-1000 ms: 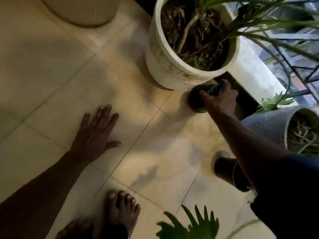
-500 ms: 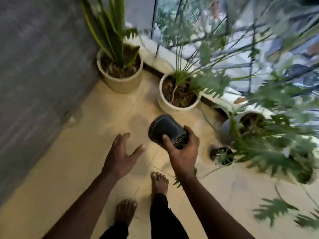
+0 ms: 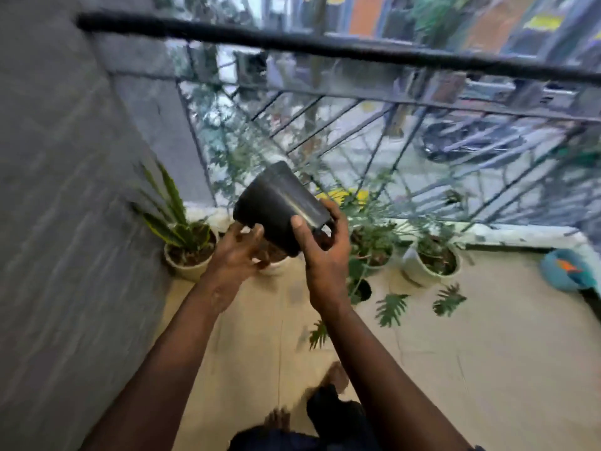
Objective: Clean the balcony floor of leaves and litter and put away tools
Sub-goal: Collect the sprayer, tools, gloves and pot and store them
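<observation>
A small black plastic pot (image 3: 279,206) is held tilted in the air in front of me, its base pointing up and to the left. My right hand (image 3: 325,252) grips its rim end, thumb on the side wall and fingers wrapped behind. My left hand (image 3: 239,252) touches the pot's lower edge with curled fingers from the left. The pale tiled balcony floor (image 3: 487,353) lies below; the frame is blurred by motion.
A grey wall (image 3: 65,222) runs along the left. Black metal railing (image 3: 357,53) spans the far side. Several potted plants stand along the ledge, among them a striped-leaf plant (image 3: 182,229) and a white pot (image 3: 432,262). A blue object (image 3: 566,270) lies at far right. My feet (image 3: 325,395) are below.
I have stood up and lifted the black pot from the floor beside the big white pot. My left hand has come off the floor and now meets the pot.
</observation>
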A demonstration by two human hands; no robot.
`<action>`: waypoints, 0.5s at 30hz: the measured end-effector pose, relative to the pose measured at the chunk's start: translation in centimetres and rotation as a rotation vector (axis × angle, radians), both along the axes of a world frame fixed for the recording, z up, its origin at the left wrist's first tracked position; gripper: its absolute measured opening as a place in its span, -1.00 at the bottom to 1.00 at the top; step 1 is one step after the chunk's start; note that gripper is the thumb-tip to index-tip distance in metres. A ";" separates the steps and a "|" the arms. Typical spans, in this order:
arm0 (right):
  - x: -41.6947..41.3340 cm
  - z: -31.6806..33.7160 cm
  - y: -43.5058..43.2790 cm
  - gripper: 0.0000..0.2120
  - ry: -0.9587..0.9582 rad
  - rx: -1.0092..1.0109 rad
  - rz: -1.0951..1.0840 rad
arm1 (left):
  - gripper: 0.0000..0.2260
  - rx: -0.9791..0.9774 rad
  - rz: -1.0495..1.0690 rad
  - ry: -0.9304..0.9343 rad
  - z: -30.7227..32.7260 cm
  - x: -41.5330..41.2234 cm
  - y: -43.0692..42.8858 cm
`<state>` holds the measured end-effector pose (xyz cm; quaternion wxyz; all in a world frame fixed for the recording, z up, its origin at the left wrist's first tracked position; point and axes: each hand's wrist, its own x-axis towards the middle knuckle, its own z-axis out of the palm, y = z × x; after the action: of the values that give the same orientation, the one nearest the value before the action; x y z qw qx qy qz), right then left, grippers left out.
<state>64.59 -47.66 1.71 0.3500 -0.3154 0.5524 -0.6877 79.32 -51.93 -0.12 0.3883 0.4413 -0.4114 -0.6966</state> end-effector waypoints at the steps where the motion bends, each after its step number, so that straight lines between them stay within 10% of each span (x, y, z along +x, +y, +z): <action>1: -1.4 1.6 0.8 -0.37 -0.008 -0.030 -0.039 | -0.20 -0.027 -0.044 0.051 1.8 -1.7 -0.2; 15: -25.3 8.4 15.1 -0.53 0.171 0.023 -0.474 | -0.27 -0.591 -0.589 -0.040 9.4 -28.7 3.5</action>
<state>39.27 -32.52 10.09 0.1346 -0.2299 0.6463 -0.7151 50.67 -48.43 9.24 0.2745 0.1879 -0.7097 -0.6210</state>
